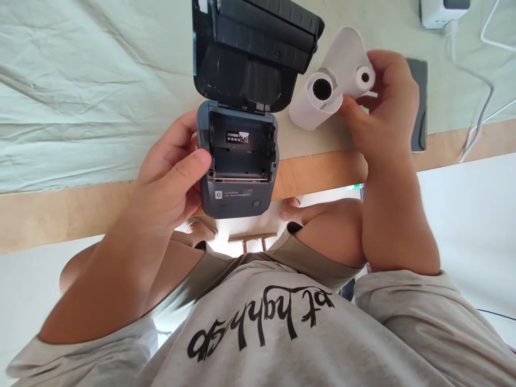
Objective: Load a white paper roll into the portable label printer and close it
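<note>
Printer (242,199): one, dark, its single lid (242,70) swung up away from me; the bay is bare, with one sticker (237,137) on its inner wall and one power button (256,203) on the front.
My left hand (173,177): wrapped round the printer's left side, thumb on its rim.
My right hand (387,107): right of the printer, fingers curled about one small white roll (358,79), thumb by the edge of the large one.
White rolls: two, both right of the printer; the large white roll (304,112) is nearer to it, the small one farther off.
White strip (346,48): one, by the rolls; I cannot tell how it joins them.
Dark slab (420,107): one, flat, farther right of the printer, behind my right hand.
White plug block (433,19): one, well right of and beyond the printer, with white cabling (478,76).
</note>
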{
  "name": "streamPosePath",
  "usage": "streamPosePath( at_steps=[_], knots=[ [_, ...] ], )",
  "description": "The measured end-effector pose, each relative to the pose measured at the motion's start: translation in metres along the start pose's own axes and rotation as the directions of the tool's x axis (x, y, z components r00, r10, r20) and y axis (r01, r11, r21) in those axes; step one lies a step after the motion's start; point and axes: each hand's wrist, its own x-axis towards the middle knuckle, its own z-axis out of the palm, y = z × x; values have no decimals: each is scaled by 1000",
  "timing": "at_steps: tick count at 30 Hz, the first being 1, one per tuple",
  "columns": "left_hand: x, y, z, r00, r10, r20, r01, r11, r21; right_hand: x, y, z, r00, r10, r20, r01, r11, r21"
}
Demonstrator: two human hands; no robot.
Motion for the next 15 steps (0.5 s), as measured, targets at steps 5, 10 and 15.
streamPosePath(
  at_steps=[5,10,15],
  knots=[
    [-3,2,-2,997,-68,-32,68,998,3,10,6,4,995,-53,-88,47,997,-68],
    [-5,3,-5,995,-90,-37,90,996,1,0,-13,-4,991,-50,-122,109,828,549],
    [-6,-1,-8,999,-50,20,50,998,-32,-21,-37,-3,998,-64,14,33,665,746]
  ],
)
